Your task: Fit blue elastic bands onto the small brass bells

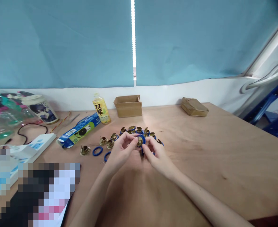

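Both my hands meet over the wooden table around a round, brass-coloured metal fitting (139,141) with a blue ring (143,139) at its edge. My left hand (123,147) pinches the fitting between thumb and fingers. From the other side, the fingers of my right hand (156,153) close on the blue ring. Whether the ring is fully seated cannot be seen. Behind my hands stand several similar fittings with blue rings (139,130). To the left lie several fittings without visible rings (84,150) and a loose blue ring (97,151); another ring (107,156) is partly hidden by my left wrist.
A yellow-labelled bottle (101,108), a blue-green box (79,130) and an open cardboard box (129,107) stand behind. A brown package (194,107) lies back right. At left are a cup (41,108), a power strip (38,145) and a partly blurred-out dark flat object (32,195).
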The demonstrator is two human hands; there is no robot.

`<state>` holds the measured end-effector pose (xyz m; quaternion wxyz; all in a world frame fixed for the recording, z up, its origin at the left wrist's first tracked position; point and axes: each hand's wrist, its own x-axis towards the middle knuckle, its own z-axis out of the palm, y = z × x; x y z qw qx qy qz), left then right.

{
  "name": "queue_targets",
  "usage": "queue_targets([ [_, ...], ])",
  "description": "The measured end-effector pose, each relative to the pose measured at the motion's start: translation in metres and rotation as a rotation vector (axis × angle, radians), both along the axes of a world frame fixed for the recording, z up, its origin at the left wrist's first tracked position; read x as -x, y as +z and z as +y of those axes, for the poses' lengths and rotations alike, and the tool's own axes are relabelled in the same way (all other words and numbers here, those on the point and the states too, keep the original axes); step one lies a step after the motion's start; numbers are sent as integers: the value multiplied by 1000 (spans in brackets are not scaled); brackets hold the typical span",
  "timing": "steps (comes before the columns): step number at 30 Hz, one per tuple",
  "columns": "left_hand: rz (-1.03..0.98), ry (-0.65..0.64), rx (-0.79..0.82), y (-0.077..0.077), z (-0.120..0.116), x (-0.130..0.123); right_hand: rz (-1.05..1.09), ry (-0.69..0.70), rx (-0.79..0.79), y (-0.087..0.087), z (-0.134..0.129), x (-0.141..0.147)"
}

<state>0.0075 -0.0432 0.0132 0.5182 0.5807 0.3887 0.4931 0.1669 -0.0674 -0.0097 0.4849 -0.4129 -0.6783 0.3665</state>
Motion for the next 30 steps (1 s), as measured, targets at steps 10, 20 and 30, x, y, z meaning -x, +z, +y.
queue_targets([
  [10,84,-2,-152,-5,1,-6,27,-106,-28,2,0,-2],
  [20,-40,-126,-13,1,-3,-2,-98,-273,-274,6,-2,-5],
  [30,-161,-131,9,-4,-8,-14,-96,-368,-347,3,-5,-3],
])
